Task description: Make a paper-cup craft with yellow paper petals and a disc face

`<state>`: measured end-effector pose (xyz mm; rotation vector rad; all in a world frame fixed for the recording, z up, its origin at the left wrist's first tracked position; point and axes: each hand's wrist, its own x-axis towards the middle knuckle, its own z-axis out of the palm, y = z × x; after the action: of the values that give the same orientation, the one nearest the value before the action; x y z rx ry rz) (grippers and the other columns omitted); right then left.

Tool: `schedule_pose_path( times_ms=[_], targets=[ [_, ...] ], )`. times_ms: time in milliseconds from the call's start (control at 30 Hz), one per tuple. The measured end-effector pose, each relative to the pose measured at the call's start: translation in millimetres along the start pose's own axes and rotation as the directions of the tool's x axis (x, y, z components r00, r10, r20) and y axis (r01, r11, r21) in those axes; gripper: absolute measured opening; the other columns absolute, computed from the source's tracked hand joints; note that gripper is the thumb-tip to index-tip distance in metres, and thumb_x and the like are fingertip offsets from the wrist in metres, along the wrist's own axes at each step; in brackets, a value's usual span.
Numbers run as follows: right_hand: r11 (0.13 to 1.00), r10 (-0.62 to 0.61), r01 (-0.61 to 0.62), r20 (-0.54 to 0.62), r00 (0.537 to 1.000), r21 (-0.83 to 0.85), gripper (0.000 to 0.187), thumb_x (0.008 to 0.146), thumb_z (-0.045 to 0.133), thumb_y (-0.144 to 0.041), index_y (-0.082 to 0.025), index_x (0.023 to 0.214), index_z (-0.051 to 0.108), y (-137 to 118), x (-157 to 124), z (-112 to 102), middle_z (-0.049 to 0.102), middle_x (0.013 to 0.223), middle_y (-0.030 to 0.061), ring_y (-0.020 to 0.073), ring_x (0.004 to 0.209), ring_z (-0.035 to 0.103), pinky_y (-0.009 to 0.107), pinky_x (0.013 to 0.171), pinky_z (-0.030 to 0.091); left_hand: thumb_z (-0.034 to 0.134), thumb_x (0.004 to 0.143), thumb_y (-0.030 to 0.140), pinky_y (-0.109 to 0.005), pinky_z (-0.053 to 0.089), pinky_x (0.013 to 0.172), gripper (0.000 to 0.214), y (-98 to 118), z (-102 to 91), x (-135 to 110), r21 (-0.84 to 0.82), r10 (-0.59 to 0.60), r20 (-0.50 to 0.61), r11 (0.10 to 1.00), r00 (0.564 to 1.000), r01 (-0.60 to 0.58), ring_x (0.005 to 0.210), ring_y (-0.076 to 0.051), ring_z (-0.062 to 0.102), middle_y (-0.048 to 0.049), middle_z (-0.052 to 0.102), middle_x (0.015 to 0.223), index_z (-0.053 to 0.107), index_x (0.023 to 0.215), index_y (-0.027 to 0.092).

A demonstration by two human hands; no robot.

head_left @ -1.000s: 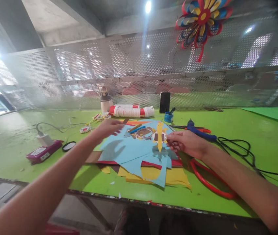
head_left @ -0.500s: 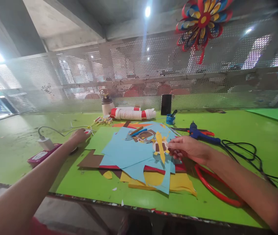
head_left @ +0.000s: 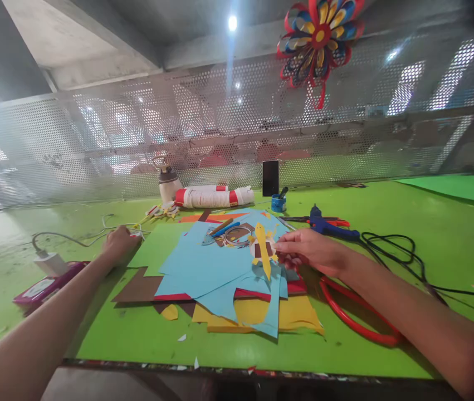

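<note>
My right hand [head_left: 309, 253] pinches the right edge of a paper turtle [head_left: 264, 250], a yellow cut-out with head, legs and pointed tail on a white disc with a brown patch. It is held over blue paper sheets [head_left: 203, 259]. My left hand [head_left: 120, 244] is closed low at the left, beside the light green sheet [head_left: 148, 253]. A bit of white and red shows at its fingertips; what it is I cannot make out. Near the turtle lie a clear ring [head_left: 239, 235], a blue pen [head_left: 230, 228] and a protractor [head_left: 209, 236].
A blue hot glue gun [head_left: 332, 227] with a black cord lies at the right, near red scissor-like handles [head_left: 357, 323]. White chargers [head_left: 50, 263] and a purple box [head_left: 48, 283] are at the left. Behind stand a paper roll [head_left: 215, 197], a phone [head_left: 270, 178] and a blue pot [head_left: 278, 203].
The view has turned slightly to the right, so everything sits further left. My right hand still holds the turtle, and my left hand stays closed near the green sheet.
</note>
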<state>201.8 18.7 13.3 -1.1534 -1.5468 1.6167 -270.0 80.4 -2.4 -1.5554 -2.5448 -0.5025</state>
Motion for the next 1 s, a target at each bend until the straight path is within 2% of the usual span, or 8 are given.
schedule_pose_path(
  times_ms=[200, 300, 333, 433, 600, 800, 900, 1000],
  targets=[
    [1.000, -0.013, 0.013, 0.005, 1.000, 0.024, 0.017, 0.076, 0.067, -0.025, -0.010, 0.072, 0.063, 1.9, 1.8, -1.0, 0.063, 0.060, 0.0037, 0.0064, 0.046, 0.056, 0.015, 0.041, 0.039, 0.061, 0.066, 0.053, -0.032, 0.039, 0.060, 0.038, 7.4, -39.6, -48.5, -0.142, 0.045, 0.007, 0.989, 0.999, -0.043, 0.085, -0.033, 0.060, -0.0067, 0.062, 0.071, 0.050, 0.076, 0.019],
    [0.999, -0.018, 0.018, 0.003, 1.000, 0.037, 0.017, 0.075, 0.069, -0.025, -0.010, 0.072, 0.063, 4.6, 4.0, -0.7, 0.064, 0.060, 0.0043, 0.0068, 0.046, 0.056, 0.015, 0.041, 0.041, 0.059, 0.067, 0.060, -0.031, 0.045, 0.061, 0.046, 34.0, -52.8, -85.6, -0.301, 0.130, 0.082, 0.948, 0.988, -0.100, 0.073, -0.024, 0.063, -0.0060, 0.066, 0.080, 0.054, 0.088, 0.018],
    [0.999, -0.021, 0.021, 0.000, 1.000, 0.037, 0.017, 0.076, 0.069, -0.025, -0.010, 0.072, 0.064, 5.7, 4.9, -0.8, 0.065, 0.060, 0.0045, 0.0070, 0.046, 0.057, 0.015, 0.041, 0.041, 0.057, 0.069, 0.061, -0.030, 0.047, 0.062, 0.050, 48.4, -55.7, -99.2, -0.394, 0.169, 0.093, 0.911, 0.981, -0.120, 0.073, -0.021, 0.064, -0.0061, 0.066, 0.084, 0.053, 0.093, 0.018],
    [0.999, -0.027, 0.028, -0.018, 0.999, 0.035, 0.017, 0.076, 0.068, -0.025, -0.009, 0.071, 0.064, 7.8, 7.7, -2.4, 0.064, 0.060, 0.0047, 0.0069, 0.046, 0.056, 0.015, 0.041, 0.042, 0.064, 0.066, 0.056, -0.033, 0.050, 0.065, 0.052, 101.0, -60.9, -137.8, -0.748, 0.379, 0.095, 0.638, 0.920, -0.185, 0.076, -0.021, 0.064, -0.0090, 0.063, 0.092, 0.052, 0.098, 0.016],
    [0.998, -0.047, 0.050, -0.063, 0.997, 0.046, 0.020, 0.077, 0.069, -0.026, -0.010, 0.068, 0.061, 4.5, 9.3, -12.9, 0.062, 0.059, 0.0034, 0.0055, 0.043, 0.054, 0.015, 0.040, 0.042, 0.058, 0.074, 0.048, -0.035, 0.046, 0.069, 0.037, 167.1, -50.4, -169.1, -0.602, 0.618, 0.045, 0.644, 0.785, -0.472, 0.079, -0.022, 0.059, -0.0082, 0.063, 0.090, 0.056, 0.095, 0.018],
    [0.996, -0.047, 0.052, -0.071, 0.996, 0.071, 0.016, 0.077, 0.068, -0.023, -0.009, 0.071, 0.062, -1.7, 6.4, -20.8, 0.063, 0.059, 0.0042, 0.0066, 0.045, 0.055, 0.016, 0.042, 0.044, 0.058, 0.074, 0.043, -0.036, 0.041, 0.073, 0.032, 184.4, -18.3, -182.2, -0.474, 0.693, 0.036, 0.646, 0.720, -0.598, 0.087, -0.026, 0.057, -0.0080, 0.062, 0.091, 0.057, 0.097, 0.021],
    [0.996, -0.045, 0.050, -0.060, 0.997, 0.075, 0.013, 0.079, 0.065, -0.019, -0.009, 0.072, 0.062, -3.2, 4.7, -18.2, 0.063, 0.059, 0.0044, 0.0072, 0.045, 0.056, 0.016, 0.041, 0.044, 0.066, 0.067, 0.042, -0.035, 0.041, 0.071, 0.036, 182.6, -12.9, -184.4, -0.609, 0.677, 0.054, 0.605, 0.734, -0.513, 0.081, -0.024, 0.057, -0.0056, 0.062, 0.085, 0.059, 0.096, 0.022],
    [0.996, -0.049, 0.053, -0.049, 0.998, 0.076, 0.012, 0.080, 0.063, -0.018, -0.009, 0.073, 0.063, -3.7, 2.8, -13.0, 0.063, 0.059, 0.0041, 0.0072, 0.044, 0.056, 0.016, 0.041, 0.044, 0.074, 0.060, 0.037, -0.034, 0.041, 0.070, 0.030, 179.2, -19.4, -172.3, -0.846, 0.516, 0.155, 0.509, 0.842, -0.156, 0.073, -0.021, 0.055, -0.0036, 0.060, 0.073, 0.061, 0.081, 0.019]
  ],
)
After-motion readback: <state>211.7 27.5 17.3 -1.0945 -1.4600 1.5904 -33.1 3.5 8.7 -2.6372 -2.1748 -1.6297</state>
